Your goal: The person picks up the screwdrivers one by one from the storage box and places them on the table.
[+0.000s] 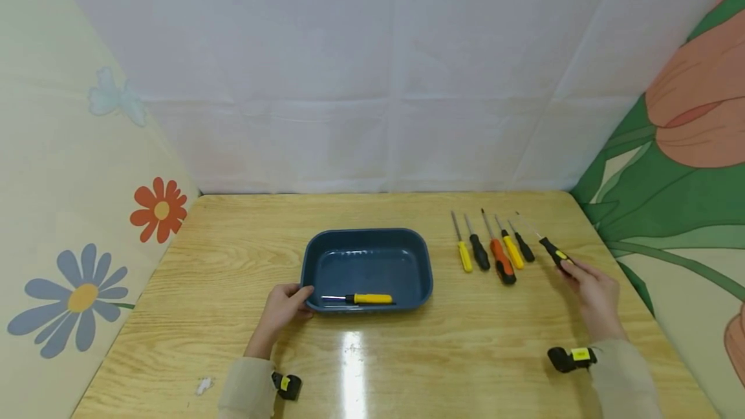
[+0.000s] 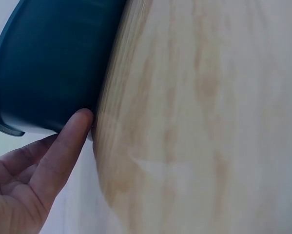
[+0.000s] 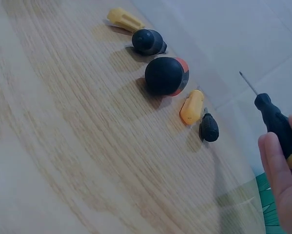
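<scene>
At the front left corner of a dark blue rectangular dish (image 1: pixel 368 234), my left hand (image 1: pixel 286 306) grips the rim, thumb on top and fingers against the outer wall (image 2: pixel 48 63). Inside the dish, along its front side, lies a yellow-handled screwdriver (image 1: pixel 372 299) with its shaft pointing left. My right hand (image 1: pixel 593 290) pinches the handle of a black-and-yellow screwdriver (image 1: pixel 555 253), its tip pointing away and to the left. In the right wrist view this screwdriver (image 3: pixel 277 122) is raised above the tabletop, thumb and fingers around its handle.
Left of my right hand, several screwdrivers lie in a row: yellow (image 1: pixel 465 256), black (image 1: pixel 480 253), a thick orange-and-black one (image 1: pixel 502 262), another yellow (image 1: pixel 513 251) and a small black one (image 1: pixel 525 248). A white scrap (image 1: pixel 204 385) lies at the table's front left.
</scene>
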A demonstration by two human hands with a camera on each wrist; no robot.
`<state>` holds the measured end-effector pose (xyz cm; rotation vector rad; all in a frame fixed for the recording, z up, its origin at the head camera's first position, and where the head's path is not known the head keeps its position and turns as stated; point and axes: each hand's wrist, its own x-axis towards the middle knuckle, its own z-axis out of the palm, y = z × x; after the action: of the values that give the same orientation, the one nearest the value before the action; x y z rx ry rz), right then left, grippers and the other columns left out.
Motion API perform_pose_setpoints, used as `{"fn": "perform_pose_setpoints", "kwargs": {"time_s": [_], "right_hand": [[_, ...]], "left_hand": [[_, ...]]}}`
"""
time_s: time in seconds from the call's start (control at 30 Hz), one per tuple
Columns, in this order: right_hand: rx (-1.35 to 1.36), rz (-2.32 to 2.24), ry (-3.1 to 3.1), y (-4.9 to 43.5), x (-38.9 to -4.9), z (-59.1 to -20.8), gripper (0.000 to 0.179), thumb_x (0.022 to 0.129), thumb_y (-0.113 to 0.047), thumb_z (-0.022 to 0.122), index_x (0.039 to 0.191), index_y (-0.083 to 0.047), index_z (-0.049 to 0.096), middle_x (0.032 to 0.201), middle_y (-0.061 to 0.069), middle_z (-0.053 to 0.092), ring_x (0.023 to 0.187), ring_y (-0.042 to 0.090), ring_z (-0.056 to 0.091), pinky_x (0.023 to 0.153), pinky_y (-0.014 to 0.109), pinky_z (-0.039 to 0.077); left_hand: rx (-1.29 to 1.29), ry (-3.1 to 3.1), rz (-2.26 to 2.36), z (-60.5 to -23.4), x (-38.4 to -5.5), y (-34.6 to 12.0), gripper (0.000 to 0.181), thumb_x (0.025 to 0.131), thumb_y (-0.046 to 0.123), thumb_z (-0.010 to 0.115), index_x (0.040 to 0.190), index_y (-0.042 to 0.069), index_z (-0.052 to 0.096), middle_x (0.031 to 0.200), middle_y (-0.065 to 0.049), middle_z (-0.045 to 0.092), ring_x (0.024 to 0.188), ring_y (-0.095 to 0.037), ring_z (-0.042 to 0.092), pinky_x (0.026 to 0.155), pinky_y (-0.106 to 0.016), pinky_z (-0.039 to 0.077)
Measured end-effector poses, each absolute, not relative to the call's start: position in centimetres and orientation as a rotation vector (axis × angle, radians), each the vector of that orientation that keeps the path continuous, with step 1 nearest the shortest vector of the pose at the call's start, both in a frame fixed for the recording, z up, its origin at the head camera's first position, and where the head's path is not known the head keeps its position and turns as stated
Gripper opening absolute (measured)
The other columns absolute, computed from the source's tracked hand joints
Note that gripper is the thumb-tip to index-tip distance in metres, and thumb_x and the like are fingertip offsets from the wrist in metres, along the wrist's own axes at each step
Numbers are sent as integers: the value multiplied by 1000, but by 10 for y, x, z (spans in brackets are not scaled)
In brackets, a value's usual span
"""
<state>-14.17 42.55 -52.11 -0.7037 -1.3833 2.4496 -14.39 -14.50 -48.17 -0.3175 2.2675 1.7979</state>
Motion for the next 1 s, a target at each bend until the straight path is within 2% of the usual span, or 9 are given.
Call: {"fn": "perform_pose_setpoints", "kwargs": {"time_s": [0.07,0.17,0.23,0.3,0.4,0.57,0.8,1.0], "right_hand": [[-810,2421,-1396,418,-143,-509,30,69,2,75,97,-8,69,91,3,61,79,18,66,81,26,50],[-872,2404,-1361,409,-143,-498,27,70,4,74,93,-8,70,87,2,61,76,17,66,80,26,51],[-921,2386,-1319,403,-144,-491,29,65,5,77,90,-7,70,85,3,61,73,16,66,79,26,52],[-892,2380,-1280,404,-146,-496,26,62,6,79,82,-7,70,78,3,62,71,15,66,75,26,53],[-953,2346,-1249,405,-151,-500,26,61,7,79,81,-7,70,80,4,61,71,15,66,75,27,53],[-962,2312,-1210,410,-160,-513,21,64,9,76,79,-5,69,80,4,60,73,15,65,73,26,54],[-1114,2235,-1248,391,-161,-488,21,64,10,76,73,-6,66,79,3,56,67,11,63,70,23,54],[-1173,2227,-1275,381,-161,-478,20,68,8,73,75,-8,64,82,1,54,65,8,61,71,21,53]], "left_hand": [[-319,2272,1791,-482,-144,-145,32,88,11,56,105,-16,58,72,-16,64,57,-23,62,57,-36,56],[-313,2276,1783,-484,-145,-146,32,88,11,56,105,-16,58,72,-15,64,58,-22,62,57,-35,56],[-307,2281,1777,-486,-145,-147,32,87,11,55,105,-16,58,72,-15,64,58,-22,62,57,-35,56],[-301,2283,1774,-486,-145,-147,32,87,11,55,105,-16,58,72,-14,64,58,-21,62,57,-35,56],[-307,2286,1775,-487,-145,-147,31,87,10,55,103,-16,59,72,-14,64,58,-21,62,57,-34,56],[-317,2284,1798,-487,-145,-146,28,86,9,56,100,-16,60,69,-15,63,56,-22,61,55,-35,56],[-318,2287,1776,-484,-145,-146,30,87,10,56,102,-16,59,70,-13,63,57,-20,62,55,-33,56],[-305,2287,1785,-485,-145,-146,29,87,10,56,100,-16,60,69,-14,63,57,-22,62,55,-34,56]]}}
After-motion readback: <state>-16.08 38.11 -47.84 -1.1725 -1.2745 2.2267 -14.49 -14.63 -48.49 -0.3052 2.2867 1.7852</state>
